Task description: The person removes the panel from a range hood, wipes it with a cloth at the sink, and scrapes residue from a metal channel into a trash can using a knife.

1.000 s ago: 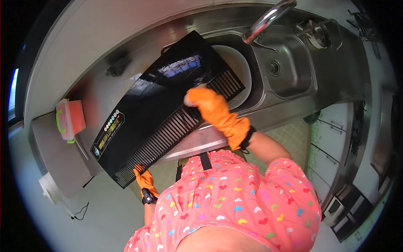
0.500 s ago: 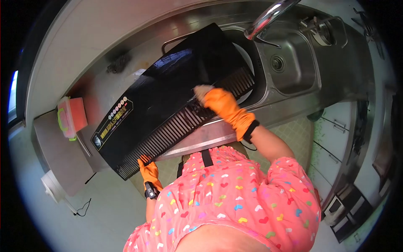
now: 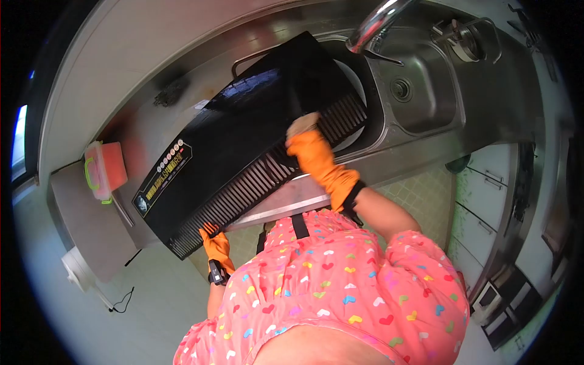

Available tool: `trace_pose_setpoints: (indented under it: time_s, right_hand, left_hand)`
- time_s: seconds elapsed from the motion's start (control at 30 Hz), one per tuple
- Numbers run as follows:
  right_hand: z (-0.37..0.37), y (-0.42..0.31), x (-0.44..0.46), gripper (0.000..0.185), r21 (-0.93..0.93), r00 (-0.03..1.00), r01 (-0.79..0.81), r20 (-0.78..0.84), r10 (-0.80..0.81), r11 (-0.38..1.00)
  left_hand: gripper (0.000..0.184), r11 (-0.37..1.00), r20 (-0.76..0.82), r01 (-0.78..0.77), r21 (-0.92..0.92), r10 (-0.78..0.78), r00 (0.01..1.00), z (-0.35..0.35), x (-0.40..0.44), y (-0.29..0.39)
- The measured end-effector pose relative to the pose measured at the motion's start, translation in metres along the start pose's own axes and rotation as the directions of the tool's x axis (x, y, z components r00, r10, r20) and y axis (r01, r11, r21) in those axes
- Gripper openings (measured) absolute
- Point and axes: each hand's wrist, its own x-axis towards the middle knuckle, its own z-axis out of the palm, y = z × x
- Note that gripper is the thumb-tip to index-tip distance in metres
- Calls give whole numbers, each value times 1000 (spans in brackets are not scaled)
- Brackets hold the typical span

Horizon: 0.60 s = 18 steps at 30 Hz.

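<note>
A large glossy black panel (image 3: 243,115) with a slotted front edge and a printed label lies slanted over the counter and the left sink basin. In an orange glove, my left hand (image 3: 215,246) grips the panel's slotted edge near its lower left corner. My right hand (image 3: 311,146), also gloved in orange, is closed around a pale cloth or sponge (image 3: 303,124) pressed on the panel by the slots. Its fingertips are partly hidden. Under the panel's right end, a white basin (image 3: 354,79) shows in part.
The right sink basin (image 3: 420,97) lies beyond the panel, with a chrome faucet (image 3: 380,24) above. A metal pot (image 3: 465,45) stands at the back right. A pink container with a green handle (image 3: 109,170) is at the left. A dark scrubber (image 3: 171,92) lies behind the panel.
Since a second ago the panel has shifted slightly up and right. My right hand has moved along the slotted edge to the right, and my left hand has stayed on the lower left corner.
</note>
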Motion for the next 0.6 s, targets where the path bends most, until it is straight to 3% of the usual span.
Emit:
trace_pose_setpoints:
  time_s: [0.03, 0.07, 0.1, 0.17, 0.27, 0.33, 0.43, 0.57, 0.6]
  right_hand:
    - [30, -11, -13, 15, 75, 996, -59, 76, 53, 995]
    - [44, -29, -14, 17, -141, 970, 100, 233, -65, 985]
    - [61, -45, -19, 14, 33, 982, 150, 115, -153, 988]
    - [71, -70, -33, 12, -115, 931, 256, 296, -213, 960]
    - [61, -57, -47, 14, 36, 943, 218, 249, -220, 975]
    - [15, -44, -33, 15, 59, 966, 160, 195, -169, 985]
    - [-30, 3, -43, 20, -118, 953, 88, 298, -49, 989]
    - [-84, 60, -37, 4, -249, 977, -71, 180, 118, 966]
    - [-91, 65, -33, 5, -207, 947, -250, 153, 284, 946]
  left_hand:
    - [30, 1000, 3, 3, 5, -3, 1000, -1, 1, 2]
    - [30, 1000, -17, 7, -9, -8, 1000, -2, 3, 4]
    - [30, 1000, -37, 11, -24, -12, 999, -2, 3, 4]
    - [29, 1000, -36, -5, -12, 4, 999, -1, 3, 3]
    - [29, 1000, 12, 26, -2, -26, 1000, -3, 2, 7]
    - [28, 999, 5, 33, -35, -33, 999, -6, 8, 7]
    - [27, 997, -33, 21, -76, -24, 999, -2, 10, 5]
    - [28, 1000, -27, 5, -25, -5, 1000, -3, 12, 7]
    - [29, 999, -32, 1, -36, -2, 999, -4, 15, 6]
